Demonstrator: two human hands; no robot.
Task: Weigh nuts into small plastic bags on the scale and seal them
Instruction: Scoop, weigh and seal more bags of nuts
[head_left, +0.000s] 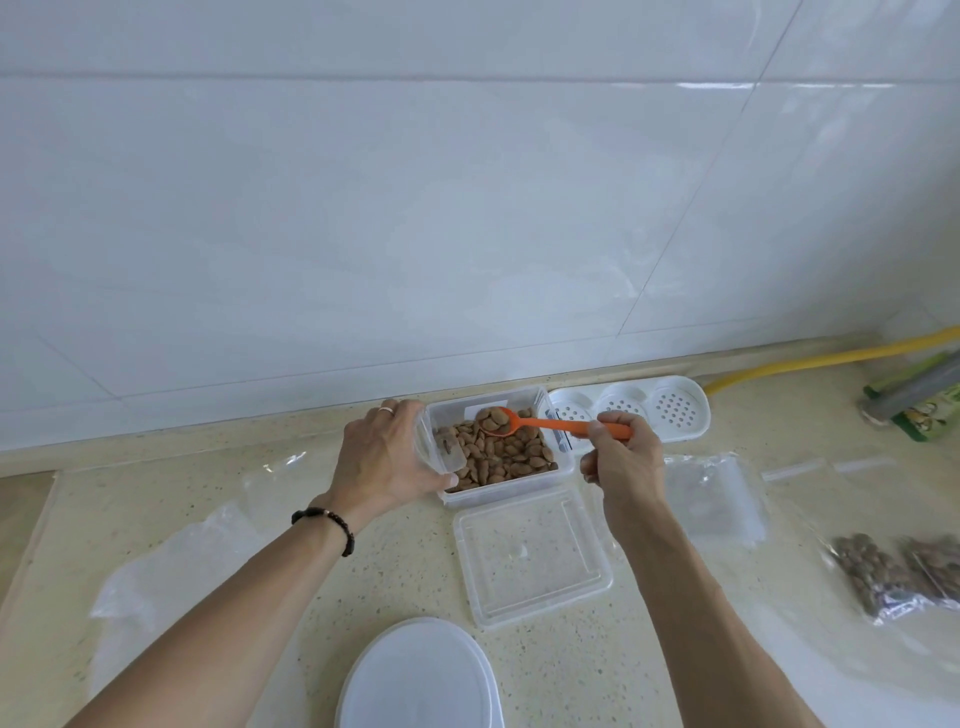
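Observation:
A clear plastic box (563, 460) of brown nuts (511, 457) stands near the wall. My left hand (387, 460) grips its left wall, thumb at the near corner. My right hand (621, 457) pinches the handle of an orange spoon (550, 423); its bowl holds a few nuts above the box. Two filled small bags (904, 574) lie at the right edge. An empty clear bag (714, 493) lies right of my right hand. A round white scale platform (421, 675) sits at the bottom centre.
The box's clear lid (530, 556) lies just in front of it. A white three-cup holder (631, 410) sits behind the box by the wall. More clear bags (171, 561) lie at left. A yellow hose (831, 358) and a green packet (930, 415) are far right.

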